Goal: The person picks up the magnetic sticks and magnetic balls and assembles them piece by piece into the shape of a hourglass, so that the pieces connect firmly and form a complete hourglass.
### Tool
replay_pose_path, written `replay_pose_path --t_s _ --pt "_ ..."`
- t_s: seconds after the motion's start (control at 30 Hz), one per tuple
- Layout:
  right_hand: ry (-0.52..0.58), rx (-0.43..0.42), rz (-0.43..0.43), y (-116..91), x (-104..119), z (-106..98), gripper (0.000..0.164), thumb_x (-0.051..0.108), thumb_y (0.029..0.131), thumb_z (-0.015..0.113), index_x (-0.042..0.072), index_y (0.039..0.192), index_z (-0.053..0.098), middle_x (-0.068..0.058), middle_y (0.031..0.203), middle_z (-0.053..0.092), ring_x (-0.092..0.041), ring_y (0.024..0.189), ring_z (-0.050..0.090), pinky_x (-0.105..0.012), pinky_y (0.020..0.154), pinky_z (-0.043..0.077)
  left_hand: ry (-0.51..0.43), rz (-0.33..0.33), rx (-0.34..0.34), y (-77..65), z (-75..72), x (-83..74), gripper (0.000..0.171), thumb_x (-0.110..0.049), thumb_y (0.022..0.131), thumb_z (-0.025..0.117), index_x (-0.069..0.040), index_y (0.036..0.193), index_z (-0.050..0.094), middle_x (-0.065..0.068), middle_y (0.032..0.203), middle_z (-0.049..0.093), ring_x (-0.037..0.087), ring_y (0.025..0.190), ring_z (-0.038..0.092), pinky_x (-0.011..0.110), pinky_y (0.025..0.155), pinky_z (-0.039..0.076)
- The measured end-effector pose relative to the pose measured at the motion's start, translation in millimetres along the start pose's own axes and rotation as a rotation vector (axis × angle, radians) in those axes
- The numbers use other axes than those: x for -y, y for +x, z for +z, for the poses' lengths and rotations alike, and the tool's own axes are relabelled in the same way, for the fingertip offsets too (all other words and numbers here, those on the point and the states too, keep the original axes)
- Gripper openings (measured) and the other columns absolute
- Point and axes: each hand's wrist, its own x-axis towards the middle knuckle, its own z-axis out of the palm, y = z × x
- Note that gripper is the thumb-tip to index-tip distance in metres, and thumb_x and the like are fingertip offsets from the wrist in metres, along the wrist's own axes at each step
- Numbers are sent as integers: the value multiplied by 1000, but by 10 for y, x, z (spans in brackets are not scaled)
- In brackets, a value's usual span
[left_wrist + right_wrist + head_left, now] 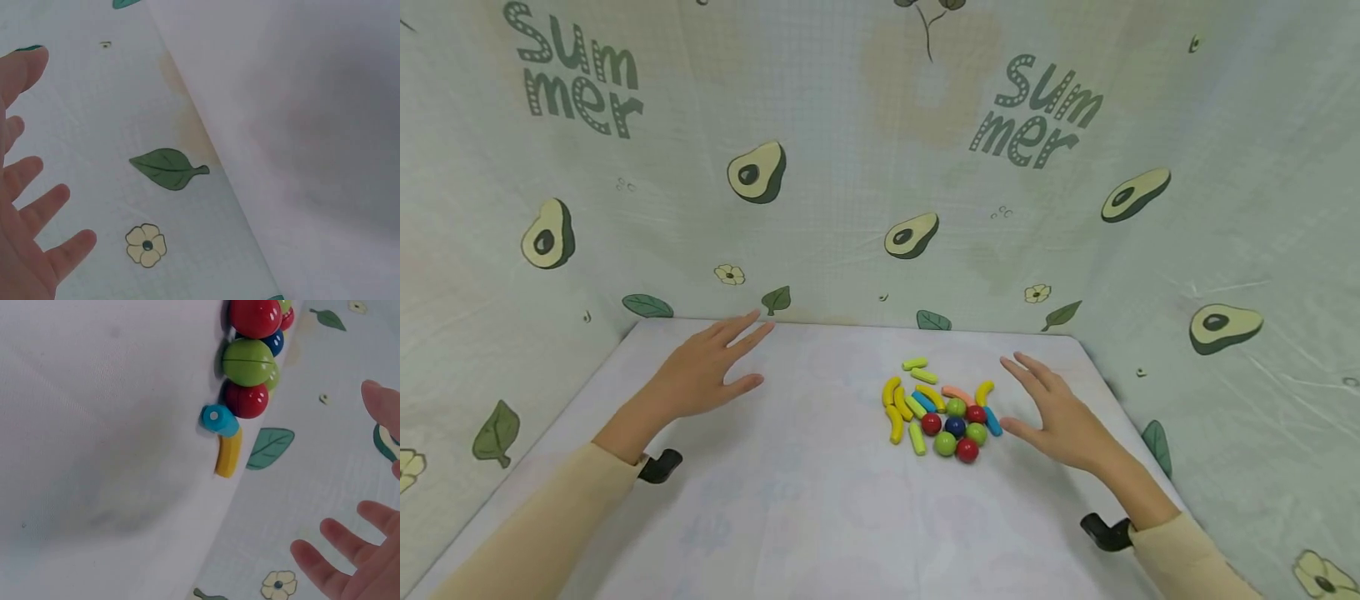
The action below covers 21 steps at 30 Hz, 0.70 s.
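Note:
A loose cluster of small coloured pieces lies on the white table, right of its middle. In it are glossy balls, such as a red ball [967, 451], a green ball [945, 443] and a dark blue ball [955, 427]. Yellow banana-shaped pieces [896, 424] and light green sticks [917, 439] lie at its left; a blue stick [993, 422] lies at its right edge. My right hand [1063, 421] hovers just right of the cluster, fingers spread, holding nothing. Over the table's left side, my left hand [700, 371] is raised with spread fingers and nothing in it.
The white table [820, 517] ends at a patterned cloth backdrop [850, 125] printed with avocados and leaves, which also hangs at both sides. Each wrist wears a dark strap mount, one at the left cuff [660, 467] and one at the right cuff [1107, 532].

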Motion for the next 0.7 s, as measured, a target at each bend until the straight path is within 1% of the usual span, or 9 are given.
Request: replay_pose_path --t_s 0.13,0.23,0.37,0.5,0.57,0.7 --pt "34 1 -39 -2 30 -9 95 31 92 86 22 168 31 -18 170 30 -49 148 38 -73 101 49 -50 6 34 86 29 -84 84 -41 98 76 -19 168 33 17 169 37 44 145 47 66 107 48" --pt "58 10 -67 -2 60 -3 93 30 92 86 21 167 33 -17 169 33 -46 148 41 -69 101 51 -88 24 60 147 70 -161 82 -43 100 74 -20 168 33 15 169 37 42 146 46 66 108 48" --pt "85 22 -94 7 100 36 90 29 90 88 21 165 38 -15 167 37 -42 147 45 -64 103 53 -140 47 91 221 166 -268 81 -43 100 73 -23 168 34 12 170 36 39 148 46 65 107 49" --pt "111 37 -100 12 130 91 87 25 89 89 20 163 42 -14 164 41 -41 145 48 -61 104 54 -205 51 138 308 275 -387 81 -43 99 75 -26 167 35 9 170 38 35 149 46 61 108 50" --pt "129 51 -94 8 141 114 85 24 90 88 20 162 43 -14 162 43 -40 141 52 -59 102 56 -250 44 169 349 325 -442 80 -42 100 75 -27 167 35 8 170 39 34 149 45 59 109 51" --pt "199 82 -72 2 161 147 82 21 90 88 21 160 45 -12 156 48 -39 128 61 -54 93 61 -338 29 224 430 401 -549 77 -41 101 74 -30 167 36 5 169 40 32 150 43 59 111 49"
